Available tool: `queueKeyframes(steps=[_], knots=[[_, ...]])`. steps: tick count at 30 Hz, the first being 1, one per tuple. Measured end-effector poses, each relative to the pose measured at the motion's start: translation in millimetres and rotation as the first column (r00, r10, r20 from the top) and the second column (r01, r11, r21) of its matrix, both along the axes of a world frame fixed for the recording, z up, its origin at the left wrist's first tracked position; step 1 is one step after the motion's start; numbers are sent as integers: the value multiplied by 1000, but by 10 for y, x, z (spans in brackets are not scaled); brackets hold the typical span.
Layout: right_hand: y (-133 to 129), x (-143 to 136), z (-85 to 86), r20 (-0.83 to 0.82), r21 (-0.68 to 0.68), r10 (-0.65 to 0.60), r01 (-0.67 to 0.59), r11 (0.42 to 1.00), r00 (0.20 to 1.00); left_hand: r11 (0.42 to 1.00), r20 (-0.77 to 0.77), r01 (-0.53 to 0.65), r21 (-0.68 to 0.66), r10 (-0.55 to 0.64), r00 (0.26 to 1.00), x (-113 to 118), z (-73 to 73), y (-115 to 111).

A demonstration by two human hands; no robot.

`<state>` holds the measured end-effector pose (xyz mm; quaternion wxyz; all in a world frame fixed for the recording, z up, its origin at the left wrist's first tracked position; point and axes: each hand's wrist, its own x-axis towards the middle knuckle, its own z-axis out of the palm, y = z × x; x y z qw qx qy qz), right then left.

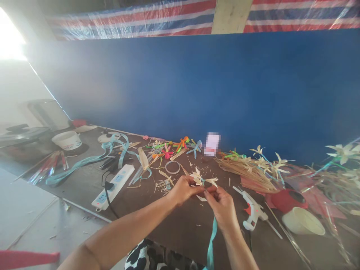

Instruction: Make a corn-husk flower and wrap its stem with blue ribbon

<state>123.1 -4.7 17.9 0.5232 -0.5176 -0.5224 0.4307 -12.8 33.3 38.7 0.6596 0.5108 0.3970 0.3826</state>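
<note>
My left hand [184, 190] is closed in a pinch on a cream flower [197, 177] that looks made of dried husk. A little blue-green shows at the flower's base. Fingertips of my right hand [221, 204] are pinched close beside it, and a teal ribbon [211, 243] hangs below that hand towards my lap. The exact grip on the ribbon is hidden by the fingers. A white glue gun [253, 210] lies right of my right hand. Beyond my left hand are a clear ring [172, 167] and husk scraps [163, 184].
A power strip [114, 187] with a black plug lies left. Behind it are loose teal ribbon [81, 165] and a white tub [66, 140]. Colourful pipe-cleaner figures [182, 144] line the back. Dried stalks [247, 170], husk flowers [277, 165] and a pale cup [303, 222] stand right.
</note>
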Motion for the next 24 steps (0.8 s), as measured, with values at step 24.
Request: queueKeyframes(steps=[24], knots=[[-53, -76, 41, 96, 34, -95, 93, 995, 991, 980, 108, -132, -149, 149, 983, 74, 58, -153]])
